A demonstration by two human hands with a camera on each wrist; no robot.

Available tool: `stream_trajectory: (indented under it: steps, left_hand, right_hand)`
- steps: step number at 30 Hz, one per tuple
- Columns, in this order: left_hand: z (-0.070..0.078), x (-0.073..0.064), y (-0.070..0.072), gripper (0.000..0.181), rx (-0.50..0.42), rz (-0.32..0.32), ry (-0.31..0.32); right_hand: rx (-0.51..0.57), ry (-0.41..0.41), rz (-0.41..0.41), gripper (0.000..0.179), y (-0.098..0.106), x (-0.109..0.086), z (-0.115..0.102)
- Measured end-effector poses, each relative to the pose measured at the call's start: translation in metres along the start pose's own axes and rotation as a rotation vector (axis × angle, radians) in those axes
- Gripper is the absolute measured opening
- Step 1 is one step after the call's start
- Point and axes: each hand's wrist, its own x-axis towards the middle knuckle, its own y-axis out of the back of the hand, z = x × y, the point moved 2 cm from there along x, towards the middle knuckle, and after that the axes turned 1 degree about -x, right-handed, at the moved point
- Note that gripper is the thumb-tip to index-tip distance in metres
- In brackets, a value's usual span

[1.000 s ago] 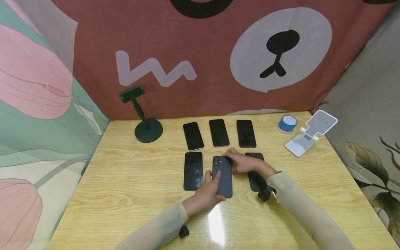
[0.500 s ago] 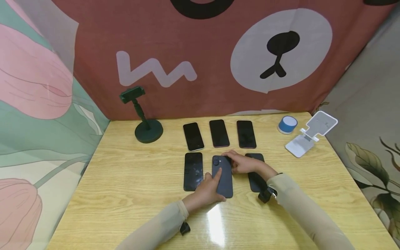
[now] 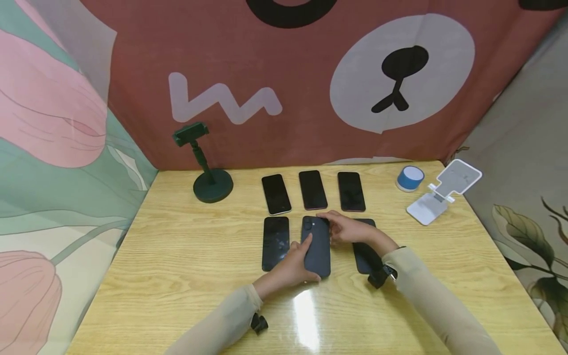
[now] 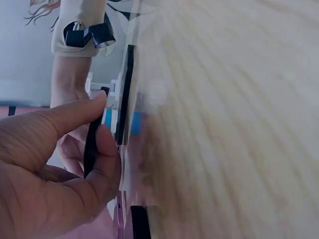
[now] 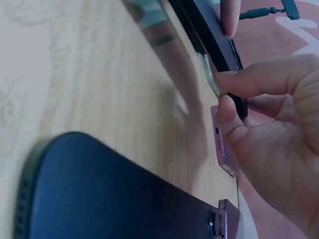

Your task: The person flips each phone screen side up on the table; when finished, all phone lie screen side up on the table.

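A dark smartphone (image 3: 319, 254) with its back and camera up is held at the middle of the near row. My left hand (image 3: 289, 266) grips its lower left part, and in the left wrist view thumb and fingers pinch the phone (image 4: 90, 149) clear of the table. At the top right corner my right hand (image 3: 349, 230) pinches it too; the right wrist view shows that hand (image 5: 284, 114) with fingertips on the phone's end (image 5: 224, 55). To the left lies a black smartphone (image 3: 275, 241). Another smartphone (image 3: 365, 256) lies partly under the right forearm.
Behind stand three more smartphones in a row: left (image 3: 276, 194), middle (image 3: 312, 190) and right (image 3: 351, 191). A dark green phone stand (image 3: 213, 185) is at the back left. A blue and white cylinder (image 3: 410, 178) and a white folding stand (image 3: 427, 208) occupy the back right.
The held smartphone has shifted slightly away from me, and the left hand has tilted a little with it. Both hands keep their hold. The other phones have not moved.
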Motion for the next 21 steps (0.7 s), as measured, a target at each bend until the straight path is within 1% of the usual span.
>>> stream_trajectory:
  steps: [2,6,9,15,21]
  left_hand:
    - [0.000,0.000,0.003,0.109,-0.027,0.001,-0.003]
    - [0.000,-0.001,0.008,0.109,-0.075,-0.006,-0.012]
    - [0.002,-0.002,0.012,0.109,-0.098,-0.011,-0.014]
    - [0.007,-0.006,0.017,0.108,-0.100,-0.012,-0.007]
    - [0.010,-0.005,0.019,0.107,-0.088,-0.018,-0.007]
  right_hand:
    - [0.062,-0.004,0.000,0.071,0.003,-0.001,0.001]
    - [0.228,0.002,-0.001,0.070,0.008,-0.005,-0.001]
    - [0.313,0.012,0.002,0.067,0.012,-0.008,-0.002]
    - [0.353,0.001,0.008,0.065,0.015,-0.010,-0.002]
    - [0.388,0.000,0.030,0.066,0.015,-0.010,-0.002]
